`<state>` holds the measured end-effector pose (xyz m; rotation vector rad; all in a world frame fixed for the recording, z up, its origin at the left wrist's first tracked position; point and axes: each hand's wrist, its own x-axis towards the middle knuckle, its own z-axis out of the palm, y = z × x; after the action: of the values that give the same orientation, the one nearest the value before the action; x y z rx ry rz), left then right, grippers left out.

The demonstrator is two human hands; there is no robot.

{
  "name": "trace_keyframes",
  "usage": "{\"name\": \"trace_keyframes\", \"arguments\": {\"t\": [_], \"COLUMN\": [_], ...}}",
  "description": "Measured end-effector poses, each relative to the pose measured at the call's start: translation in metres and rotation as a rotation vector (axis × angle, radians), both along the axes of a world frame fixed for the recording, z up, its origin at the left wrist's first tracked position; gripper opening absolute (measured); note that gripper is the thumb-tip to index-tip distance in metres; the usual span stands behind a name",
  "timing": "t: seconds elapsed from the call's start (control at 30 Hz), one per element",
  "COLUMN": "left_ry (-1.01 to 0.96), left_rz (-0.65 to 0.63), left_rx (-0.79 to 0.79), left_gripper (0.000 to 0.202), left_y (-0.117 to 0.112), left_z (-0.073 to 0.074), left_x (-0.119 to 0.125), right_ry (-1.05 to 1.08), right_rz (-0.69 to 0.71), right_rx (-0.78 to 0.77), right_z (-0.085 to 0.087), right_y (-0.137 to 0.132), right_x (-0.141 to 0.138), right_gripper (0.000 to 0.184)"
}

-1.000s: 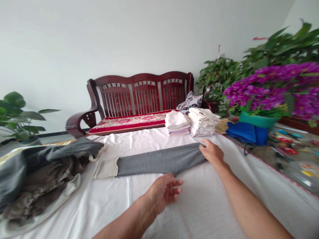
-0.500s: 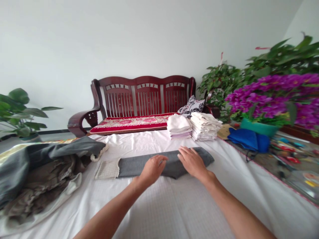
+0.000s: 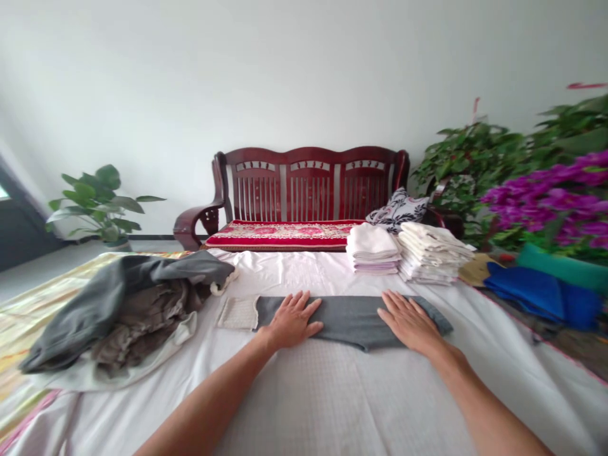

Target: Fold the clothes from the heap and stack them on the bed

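Note:
A long grey folded garment (image 3: 349, 314) with a cream knitted cuff (image 3: 237, 313) at its left end lies across the white-covered table (image 3: 332, 399). My left hand (image 3: 291, 320) lies flat on its left part, fingers spread, open. My right hand (image 3: 408, 322) presses flat on its right part, fingers stretched out, open. Neither hand grips the cloth.
A heap of grey and brown clothes (image 3: 128, 310) lies at the left. Two stacks of folded white cloths (image 3: 373, 249) (image 3: 434, 252) stand behind the garment. Blue fabric (image 3: 536, 291) and purple flowers (image 3: 555, 202) are at the right. A red wooden bench (image 3: 304, 199) stands beyond.
My left hand moved from the bare table onto the garment and slid left. My right hand came inward from the far right end, then spread right. The view shifted left.

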<state>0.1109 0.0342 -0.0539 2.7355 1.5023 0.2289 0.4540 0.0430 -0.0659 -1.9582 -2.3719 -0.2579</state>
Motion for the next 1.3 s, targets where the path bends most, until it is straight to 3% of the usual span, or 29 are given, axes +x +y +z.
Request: {"name": "trace_keyframes", "arguments": {"t": [0.33,0.53,0.67,0.8,0.93,1.13,1.3], "left_ry": [-0.020,-0.283,-0.339,-0.226,-0.148,-0.075,-0.090], "left_rz": [0.131,0.162,0.447,0.753,0.873,0.909,0.918], "left_rx": [-0.001,0.006,0.096,0.165,-0.006,-0.121,-0.145], "left_gripper": [0.063,0.047,0.039,0.030,0.034,0.038,0.034], "left_y": [-0.014,-0.027,-0.032,-0.035,-0.034,-0.030,-0.028], "left_z": [0.007,0.014,0.020,0.035,0.046,0.044,0.043], "left_x": [-0.046,-0.078,-0.114,-0.142,-0.150,-0.154,-0.156], "right_ry": [-0.015,0.048,0.068,0.058,0.088,0.077,0.087], "right_rz": [0.024,0.043,0.050,0.064,-0.014,-0.149,-0.256], "right_rx": [0.015,0.030,0.066,0.126,0.231,0.396,0.354], "right_z": [-0.015,-0.016,-0.020,-0.025,-0.025,-0.013,-0.022], "right_y": [0.009,0.012,0.015,0.016,0.013,0.003,0.004], "right_x": [0.011,0.015,0.019,0.017,0.011,0.011,0.024], "right_gripper": [0.071,0.064,0.061,0.059,0.063,0.060,0.058]}}
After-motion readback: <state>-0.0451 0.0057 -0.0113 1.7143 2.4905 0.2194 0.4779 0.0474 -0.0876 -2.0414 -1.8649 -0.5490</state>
